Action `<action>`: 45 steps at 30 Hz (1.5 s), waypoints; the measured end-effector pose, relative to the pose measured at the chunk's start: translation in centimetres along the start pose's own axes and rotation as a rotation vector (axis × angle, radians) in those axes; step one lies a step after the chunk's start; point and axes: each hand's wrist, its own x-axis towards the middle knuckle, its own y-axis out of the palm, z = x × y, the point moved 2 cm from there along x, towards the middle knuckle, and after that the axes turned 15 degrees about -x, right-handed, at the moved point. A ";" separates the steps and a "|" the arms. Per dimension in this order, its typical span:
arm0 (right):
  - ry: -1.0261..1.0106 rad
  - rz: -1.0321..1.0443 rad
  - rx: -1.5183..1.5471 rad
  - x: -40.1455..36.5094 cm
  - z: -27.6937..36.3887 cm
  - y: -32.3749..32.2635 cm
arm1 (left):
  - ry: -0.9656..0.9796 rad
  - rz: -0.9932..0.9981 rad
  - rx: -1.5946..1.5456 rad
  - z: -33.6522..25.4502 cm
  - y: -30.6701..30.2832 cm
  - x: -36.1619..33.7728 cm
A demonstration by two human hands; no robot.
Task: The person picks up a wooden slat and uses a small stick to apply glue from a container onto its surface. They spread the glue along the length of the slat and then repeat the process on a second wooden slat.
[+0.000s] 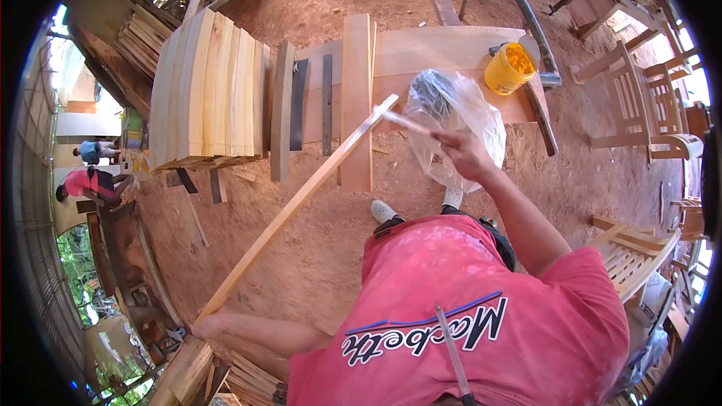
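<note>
My left hand (216, 325) is closed round the near end of a long wooden strip (289, 214), which slants up and away to the right. The strip's far end has a whitish coating on it. In my right hand (460, 152) is a thin flat stick (406, 122), its pale tip touching the strip's far end. Just beyond that hand, a clear plastic bag (481, 113) with something dark inside stands at the bench edge. An open yellow tub (505, 74) with orange inner walls is to its right.
Thick boards (210, 90) are stacked on the bench's left. Loose planks (356, 105) and a dark metal bar (327, 105) lie across the bench board (436, 49). Wooden chairs (628, 101) stand at right. Two people are far left. A thin pointed tool (453, 349) lies against my shirt.
</note>
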 end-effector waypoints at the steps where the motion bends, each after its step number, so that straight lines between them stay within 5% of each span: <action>1: 0.002 0.001 0.000 0.6 -0.2 -0.1 | 0.005 0.009 -0.004 0.0 -0.1 0.1; 5: 0.035 -0.160 -0.135 2.2 -0.1 -0.4 | -0.028 -0.016 -0.019 0.0 0.2 0.1; 11: 0.009 0.094 -0.218 -0.2 1.8 0.5 | -0.019 0.073 0.003 -0.1 -0.3 0.6; 14: -0.106 0.128 0.052 0.7 0.0 2.9 | -0.040 0.036 0.008 -0.4 0.2 -0.1; 17: 0.045 -0.037 0.207 1.3 0.0 3.4 | -0.023 0.009 -0.001 -0.2 0.4 -0.2; 20: 0.053 -0.040 0.016 -0.5 0.7 3.4 | 0.035 -0.056 0.019 -0.1 0.6 0.1; 23: -0.229 -0.129 -0.227 -1.9 0.2 2.6 | 0.008 -0.039 0.011 -0.7 0.6 -0.6; 25: -0.089 -0.063 0.096 -1.3 0.3 1.0 | -0.086 0.052 -0.009 -0.4 0.0 0.3; 26: 0.137 -0.002 0.003 -0.7 1.0 -0.5 | -0.086 0.053 -0.008 -0.8 0.3 -0.4; 31: -0.041 -0.213 -0.155 2.6 -1.7 0.6 | -0.052 -0.012 -0.048 -1.2 1.1 -1.2; 34: 0.078 0.042 -0.109 0.1 1.7 0.5 | -0.089 0.027 -0.076 -1.4 0.7 -1.5; 39: -0.078 0.269 0.138 -1.6 2.1 3.0 | -0.049 0.036 0.039 -2.0 0.5 -2.1; 41: -0.049 0.229 0.219 -1.9 2.3 3.2 | -0.031 0.060 0.057 -2.0 0.2 -2.0; 45: -0.225 -0.048 -0.083 -2.8 4.2 1.8 | -0.031 0.097 0.060 -1.7 0.0 -1.6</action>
